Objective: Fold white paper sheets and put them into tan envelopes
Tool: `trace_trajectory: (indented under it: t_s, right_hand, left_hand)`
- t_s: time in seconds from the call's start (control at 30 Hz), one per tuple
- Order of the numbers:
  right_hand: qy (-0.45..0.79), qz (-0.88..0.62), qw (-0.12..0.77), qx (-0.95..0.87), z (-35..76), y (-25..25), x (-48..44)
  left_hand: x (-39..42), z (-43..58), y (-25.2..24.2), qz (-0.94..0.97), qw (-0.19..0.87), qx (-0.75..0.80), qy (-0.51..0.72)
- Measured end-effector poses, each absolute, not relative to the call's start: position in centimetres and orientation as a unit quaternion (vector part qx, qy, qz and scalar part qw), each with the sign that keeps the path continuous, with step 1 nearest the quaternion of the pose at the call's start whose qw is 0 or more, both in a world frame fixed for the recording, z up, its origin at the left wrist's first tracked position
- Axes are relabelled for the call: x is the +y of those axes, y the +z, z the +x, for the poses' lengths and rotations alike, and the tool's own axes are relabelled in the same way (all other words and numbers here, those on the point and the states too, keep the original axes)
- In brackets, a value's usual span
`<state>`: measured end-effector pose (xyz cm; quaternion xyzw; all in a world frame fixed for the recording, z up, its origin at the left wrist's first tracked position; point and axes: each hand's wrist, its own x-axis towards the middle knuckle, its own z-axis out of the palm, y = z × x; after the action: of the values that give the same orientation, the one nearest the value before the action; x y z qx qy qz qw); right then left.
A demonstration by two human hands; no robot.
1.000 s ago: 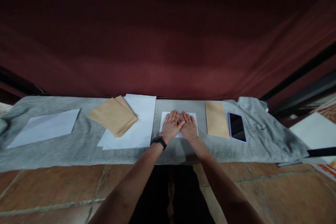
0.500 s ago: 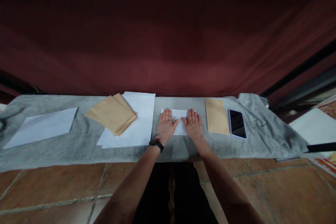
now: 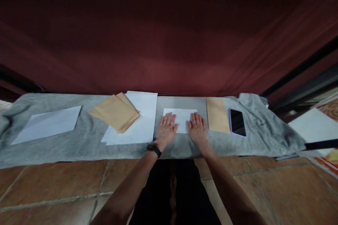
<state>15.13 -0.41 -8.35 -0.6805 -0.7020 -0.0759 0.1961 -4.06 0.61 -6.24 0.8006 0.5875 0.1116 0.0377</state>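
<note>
A small white sheet of paper [image 3: 182, 116], which looks folded, lies flat in front of me on the grey cloth. My left hand [image 3: 167, 128] rests palm down on its left part, fingers stretched out. On the right part lies my right hand [image 3: 197, 128], also flat with the fingers extended. Neither hand grips anything. Just right of my right hand is a brown paper envelope [image 3: 218, 116]. Left of my left hand are larger white sheets [image 3: 148, 119], with a fanned stack of brown envelopes [image 3: 116, 110] partly over them.
A phone [image 3: 238, 123] in a purple case lies right of the single envelope. Another white sheet [image 3: 50, 123] is at the far left. The grey cloth [image 3: 87, 147] covers a narrow surface, with a dark red curtain [image 3: 169, 49] behind it and floor tiles below.
Both hands have slid a little toward me and apart, uncovering more of the small white sheet. The view has shifted slightly; the other items look unmoved.
</note>
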Motion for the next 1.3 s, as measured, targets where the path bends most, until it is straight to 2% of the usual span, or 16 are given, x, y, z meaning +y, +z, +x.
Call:
trace_trajectory:
  t_s: [0.3,0.53,0.67,1.07,1.3]
  right_hand:
    - [-0.029,-0.647,0.177,-0.741,16.0,-7.3,-3.2]
    - [0.114,-0.493,0.143,-0.851,16.1,-5.7,-3.2]
    - [0.147,-0.449,0.125,-0.873,15.9,-5.4,-1.7]
    - [0.096,-0.492,0.091,-0.861,16.3,-6.3,5.3]
    - [0.073,-0.545,0.107,-0.828,15.4,-6.5,3.4]
  left_hand:
    - [-2.6,-5.4,-4.9,0.882,0.071,0.455,0.097]
    - [-4.4,-6.1,-4.3,0.921,0.091,0.369,0.086]
    - [-4.7,-6.2,-4.5,0.927,0.097,0.35,0.094]
    - [-4.7,-6.3,-4.6,0.933,0.103,0.328,0.107]
    - [-5.0,-6.1,-5.0,0.93,0.107,0.33,0.124]
